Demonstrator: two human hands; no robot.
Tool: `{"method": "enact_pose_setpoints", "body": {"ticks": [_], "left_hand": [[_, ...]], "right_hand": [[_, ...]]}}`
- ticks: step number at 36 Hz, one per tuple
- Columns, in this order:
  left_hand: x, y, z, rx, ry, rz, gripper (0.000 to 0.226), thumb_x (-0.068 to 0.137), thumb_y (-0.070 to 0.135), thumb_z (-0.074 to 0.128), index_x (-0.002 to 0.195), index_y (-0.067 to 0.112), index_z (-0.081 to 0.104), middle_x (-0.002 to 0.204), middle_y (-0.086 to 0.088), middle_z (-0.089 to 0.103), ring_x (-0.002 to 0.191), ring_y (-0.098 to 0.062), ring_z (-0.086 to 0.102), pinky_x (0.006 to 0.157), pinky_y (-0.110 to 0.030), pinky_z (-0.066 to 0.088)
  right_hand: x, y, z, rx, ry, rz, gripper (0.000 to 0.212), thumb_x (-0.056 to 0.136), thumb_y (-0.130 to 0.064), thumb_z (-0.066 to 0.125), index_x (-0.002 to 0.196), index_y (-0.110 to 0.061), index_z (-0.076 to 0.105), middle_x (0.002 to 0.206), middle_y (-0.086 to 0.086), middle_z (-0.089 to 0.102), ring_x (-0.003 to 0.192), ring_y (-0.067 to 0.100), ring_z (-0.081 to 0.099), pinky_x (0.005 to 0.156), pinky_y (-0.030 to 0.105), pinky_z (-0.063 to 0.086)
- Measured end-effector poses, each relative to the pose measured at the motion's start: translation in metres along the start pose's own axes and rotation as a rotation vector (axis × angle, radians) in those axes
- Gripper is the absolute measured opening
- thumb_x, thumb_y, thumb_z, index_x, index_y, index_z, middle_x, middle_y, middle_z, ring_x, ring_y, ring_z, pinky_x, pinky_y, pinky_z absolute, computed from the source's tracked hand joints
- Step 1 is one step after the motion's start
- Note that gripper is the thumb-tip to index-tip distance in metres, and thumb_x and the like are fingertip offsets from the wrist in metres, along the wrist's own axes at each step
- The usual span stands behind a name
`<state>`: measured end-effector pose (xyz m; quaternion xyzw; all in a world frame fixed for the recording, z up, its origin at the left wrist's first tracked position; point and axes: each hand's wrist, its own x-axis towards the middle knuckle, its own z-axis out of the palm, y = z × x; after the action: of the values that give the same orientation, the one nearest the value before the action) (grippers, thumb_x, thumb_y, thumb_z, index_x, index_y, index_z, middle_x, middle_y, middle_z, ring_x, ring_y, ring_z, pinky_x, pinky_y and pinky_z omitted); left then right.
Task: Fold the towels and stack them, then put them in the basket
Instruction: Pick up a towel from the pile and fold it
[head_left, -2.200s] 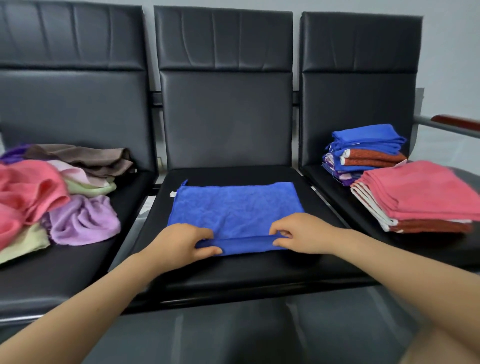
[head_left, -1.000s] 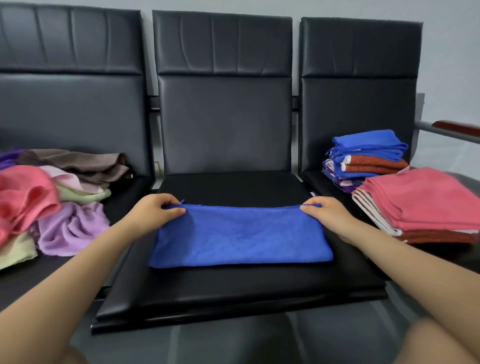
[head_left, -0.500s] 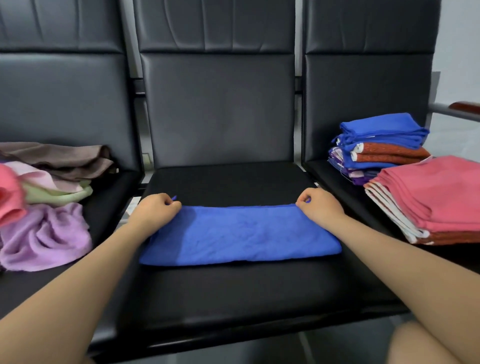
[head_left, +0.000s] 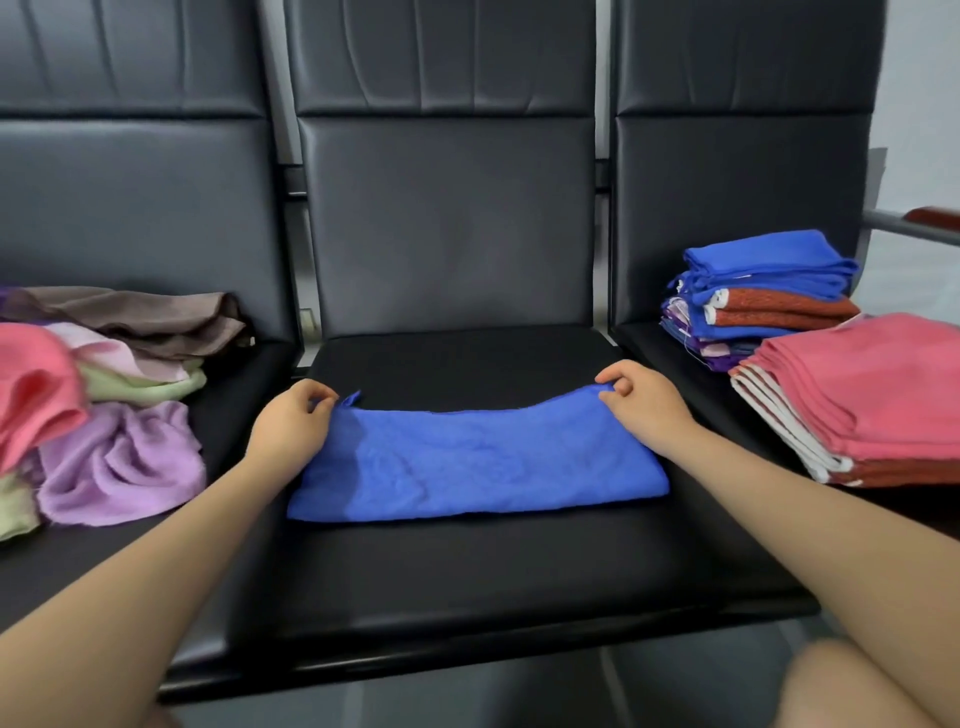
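Two far corners of blue towel pinched, left hand and right hand, squaring halved towel for next fold, imo.

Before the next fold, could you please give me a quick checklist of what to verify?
1. Left hand pinches the blue towel at its far left corner: ok.
2. Right hand pinches the far right corner: ok.
3. Towel's far edge straight: not ok, it sags in the middle.
4. Folded stacks on the right seat tidy: ok.
5. Basket within reach: cannot tell, none in view.
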<state>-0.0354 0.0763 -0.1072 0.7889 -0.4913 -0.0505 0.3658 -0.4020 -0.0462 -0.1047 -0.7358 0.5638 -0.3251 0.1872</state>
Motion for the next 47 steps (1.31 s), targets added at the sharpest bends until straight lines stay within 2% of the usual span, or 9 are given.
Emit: {"method": "enact_pose_setpoints", "body": {"ticks": [7,15,20,22,24,29,34,38,47], "left_hand": [[0.005,-0.008,0.004,0.228,-0.009,0.061,0.020,0.098,0.020,0.044,0.110,0.018,0.060,0.106,-0.010,0.065,0.094,-0.030,0.060,0.073,-0.034,0.042],[-0.004,0.007,0.014,0.509,-0.013,0.136,0.028,0.095,0.022,0.046,0.120,0.016,0.056,0.117,-0.013,0.049,0.109,-0.033,0.048,0.072,-0.037,0.039],[-0.014,0.028,0.013,0.389,0.042,0.246,0.027,0.090,0.019,0.054,0.116,0.014,0.059,0.119,-0.010,0.049,0.110,-0.031,0.047,0.079,-0.039,0.043],[-0.020,0.035,0.014,0.305,0.010,0.253,0.023,0.090,0.020,0.055,0.112,0.015,0.061,0.115,-0.008,0.051,0.106,-0.029,0.050,0.079,-0.038,0.044],[-0.026,0.039,0.016,0.229,-0.063,0.243,0.018,0.090,0.020,0.053,0.105,0.019,0.063,0.106,-0.003,0.052,0.100,-0.025,0.054,0.079,-0.038,0.047],[-0.042,0.051,0.024,0.265,-0.191,0.211,0.018,0.092,0.025,0.049,0.097,0.023,0.066,0.105,0.003,0.055,0.094,-0.016,0.055,0.082,-0.026,0.040],[-0.052,0.060,0.029,0.311,-0.268,0.225,0.020,0.092,0.027,0.050,0.102,0.022,0.066,0.108,-0.003,0.054,0.092,-0.019,0.054,0.088,-0.035,0.047],[-0.062,0.067,0.032,0.356,-0.294,0.248,0.020,0.091,0.033,0.053,0.106,0.024,0.063,0.113,-0.004,0.051,0.106,-0.025,0.052,0.093,-0.039,0.045],[-0.097,0.102,0.055,0.283,-0.343,0.446,0.027,0.092,0.035,0.052,0.116,0.023,0.060,0.116,-0.003,0.051,0.113,-0.022,0.049,0.097,-0.038,0.042]], "right_hand": [[0.006,0.008,0.008,-0.099,-0.025,0.047,0.017,0.093,-0.012,0.053,0.104,-0.020,0.062,0.076,-0.010,0.054,0.085,0.018,0.055,0.072,0.029,0.042],[0.011,0.005,0.011,-0.212,-0.077,0.081,0.033,0.093,-0.023,0.059,0.124,-0.012,0.054,0.120,0.010,0.058,0.108,0.027,0.058,0.086,0.032,0.045],[0.004,0.005,-0.001,-0.262,-0.097,0.107,0.036,0.090,-0.028,0.063,0.119,-0.009,0.054,0.108,0.010,0.063,0.103,0.028,0.059,0.075,0.030,0.041],[-0.001,0.002,-0.006,-0.314,-0.117,0.146,0.025,0.089,-0.036,0.064,0.092,-0.012,0.058,0.086,0.004,0.060,0.089,0.027,0.059,0.063,0.029,0.039],[-0.007,-0.002,-0.010,-0.401,-0.153,0.189,0.043,0.086,-0.054,0.061,0.069,-0.018,0.048,0.071,-0.001,0.052,0.075,0.024,0.054,0.052,0.029,0.031],[-0.021,-0.013,-0.014,-0.500,-0.257,0.234,0.057,0.078,-0.077,0.051,0.083,-0.020,0.052,0.084,-0.002,0.053,0.082,0.022,0.053,0.067,0.031,0.039],[-0.031,-0.018,-0.022,-0.337,-0.320,0.225,0.046,0.085,-0.048,0.064,0.058,-0.019,0.041,0.063,-0.003,0.042,0.059,0.014,0.042,0.053,0.029,0.030],[-0.037,-0.013,-0.030,0.011,-0.198,0.249,0.042,0.088,-0.020,0.063,0.059,-0.017,0.033,0.063,0.002,0.037,0.060,0.017,0.036,0.054,0.031,0.027],[-0.036,0.000,-0.067,0.383,0.048,0.501,0.016,0.095,-0.021,0.058,0.081,-0.014,0.054,0.081,0.009,0.053,0.060,0.021,0.046,0.049,0.026,0.036]]}}
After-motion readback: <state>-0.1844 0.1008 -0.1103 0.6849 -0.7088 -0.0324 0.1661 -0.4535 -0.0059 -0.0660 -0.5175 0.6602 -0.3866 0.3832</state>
